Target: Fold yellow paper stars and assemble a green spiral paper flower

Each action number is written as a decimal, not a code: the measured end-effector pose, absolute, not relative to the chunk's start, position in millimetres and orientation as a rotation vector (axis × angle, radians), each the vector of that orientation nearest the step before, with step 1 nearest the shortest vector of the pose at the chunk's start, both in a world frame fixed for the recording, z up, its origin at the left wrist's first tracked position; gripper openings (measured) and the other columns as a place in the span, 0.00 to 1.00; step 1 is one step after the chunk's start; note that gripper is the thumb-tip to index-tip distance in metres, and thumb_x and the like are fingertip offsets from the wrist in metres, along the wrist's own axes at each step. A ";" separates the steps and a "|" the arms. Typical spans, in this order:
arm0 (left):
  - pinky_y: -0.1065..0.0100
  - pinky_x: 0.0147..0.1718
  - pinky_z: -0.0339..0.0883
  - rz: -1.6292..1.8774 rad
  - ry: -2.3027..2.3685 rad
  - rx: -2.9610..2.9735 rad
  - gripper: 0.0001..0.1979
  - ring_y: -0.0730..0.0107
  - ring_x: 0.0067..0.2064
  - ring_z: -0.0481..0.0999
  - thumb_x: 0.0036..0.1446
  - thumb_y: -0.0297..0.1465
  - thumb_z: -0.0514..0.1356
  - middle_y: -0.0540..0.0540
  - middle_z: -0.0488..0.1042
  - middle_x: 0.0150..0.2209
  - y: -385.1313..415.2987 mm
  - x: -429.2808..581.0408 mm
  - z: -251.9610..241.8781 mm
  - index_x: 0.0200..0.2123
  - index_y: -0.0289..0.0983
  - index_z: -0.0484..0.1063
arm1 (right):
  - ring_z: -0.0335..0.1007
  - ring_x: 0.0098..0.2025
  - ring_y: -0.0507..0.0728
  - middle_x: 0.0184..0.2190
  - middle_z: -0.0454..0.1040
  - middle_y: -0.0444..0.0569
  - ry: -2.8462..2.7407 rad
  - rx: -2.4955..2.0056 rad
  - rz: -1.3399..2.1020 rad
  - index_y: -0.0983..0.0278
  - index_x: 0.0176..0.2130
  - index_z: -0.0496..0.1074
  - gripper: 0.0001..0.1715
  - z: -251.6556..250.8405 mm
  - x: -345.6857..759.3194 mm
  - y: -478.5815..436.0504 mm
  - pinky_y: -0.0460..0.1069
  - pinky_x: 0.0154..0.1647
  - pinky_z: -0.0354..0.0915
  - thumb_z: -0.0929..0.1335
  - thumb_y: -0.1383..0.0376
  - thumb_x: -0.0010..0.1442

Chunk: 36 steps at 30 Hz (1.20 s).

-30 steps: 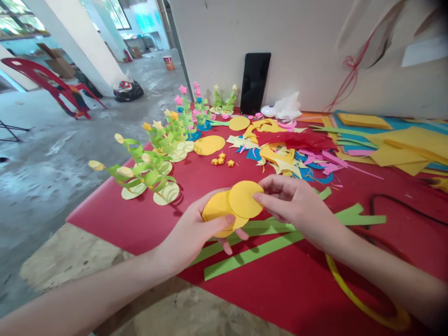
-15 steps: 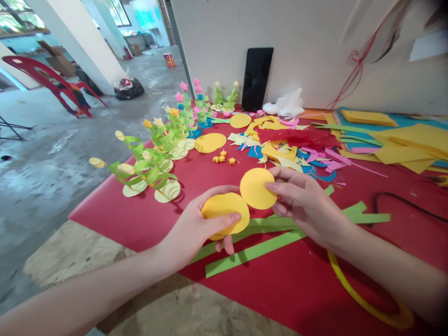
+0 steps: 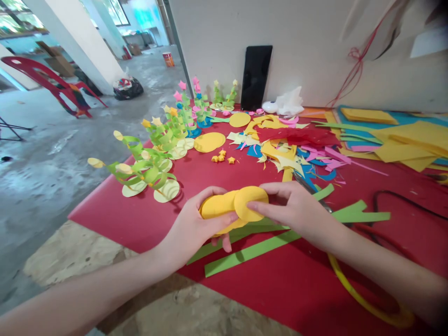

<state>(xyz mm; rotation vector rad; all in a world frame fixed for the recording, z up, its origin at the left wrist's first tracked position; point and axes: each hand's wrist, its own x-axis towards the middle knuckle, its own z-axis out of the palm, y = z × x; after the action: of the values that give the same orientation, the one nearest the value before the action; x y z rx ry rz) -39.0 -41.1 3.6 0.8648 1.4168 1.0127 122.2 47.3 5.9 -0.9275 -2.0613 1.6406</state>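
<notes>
Best held lightly by the rims, yellow discs [image 3: 227, 204], probably light, bendy and easily creased, clamped by left hand [image 3: 196, 221] and pinched by right hand [image 3: 297, 207] above near green strips [image 3: 252, 252].

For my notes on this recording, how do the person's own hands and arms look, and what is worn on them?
The left hand and right hand wear no gloves, and no rings show. The left forearm and right forearm narrow toward the hands; no sleeve, watch, bracelet or clear marking is visible on them. Finer details are too small to judge.
</notes>
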 end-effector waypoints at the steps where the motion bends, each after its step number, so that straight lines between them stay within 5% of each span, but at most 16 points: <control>1: 0.80 0.11 0.54 1.012 1.419 0.859 0.17 0.77 0.15 0.70 0.46 0.36 0.62 0.53 0.69 0.26 -41.0 -38.6 4.2 0.37 0.38 0.60 | 0.61 0.24 0.47 0.24 0.70 0.44 -2.062 -0.946 1.636 0.66 0.31 0.73 0.11 5.4 122.3 48.1 0.42 0.21 0.55 0.66 0.60 0.51; 14: 0.78 0.13 0.57 1.127 1.429 0.843 0.18 0.80 0.15 0.67 0.47 0.38 0.61 0.54 0.69 0.24 -40.2 -40.1 3.4 0.40 0.39 0.61 | 0.49 0.15 0.44 0.13 0.56 0.39 -1.832 -1.084 1.716 0.65 0.26 0.70 0.13 5.2 121.3 50.3 0.42 0.13 0.45 0.70 0.57 0.46; 20: 0.76 0.13 0.59 1.177 1.410 0.761 0.17 0.79 0.15 0.68 0.49 0.38 0.60 0.54 0.70 0.25 -39.9 -41.4 3.5 0.41 0.40 0.61 | 0.53 0.17 0.43 0.17 0.62 0.41 -1.456 -1.141 1.835 0.66 0.27 0.67 0.19 -1.7 122.3 56.3 0.42 0.14 0.48 0.72 0.55 0.41; 27: 0.79 0.13 0.57 0.976 1.294 0.812 0.13 0.77 0.15 0.70 0.51 0.37 0.59 0.52 0.72 0.26 -44.3 -40.0 5.1 0.37 0.39 0.62 | 0.52 0.15 0.42 0.15 0.57 0.36 -1.276 -1.173 1.792 0.64 0.24 0.56 0.25 -0.6 122.3 62.5 0.40 0.13 0.48 0.75 0.59 0.37; 36: 0.78 0.14 0.60 0.826 1.254 0.830 0.14 0.77 0.15 0.70 0.49 0.37 0.60 0.50 0.74 0.26 -51.8 -30.5 5.8 0.37 0.37 0.62 | 0.60 0.21 0.46 0.26 0.67 0.45 -1.809 -1.106 1.701 0.67 0.36 0.65 0.21 -0.6 83.0 81.7 0.43 0.16 0.55 0.72 0.62 0.43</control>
<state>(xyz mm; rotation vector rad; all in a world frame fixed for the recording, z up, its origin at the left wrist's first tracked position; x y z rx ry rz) -30.5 -51.8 5.8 0.8295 1.2539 0.8257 83.0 81.7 -0.6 -1.1063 -1.8092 1.7015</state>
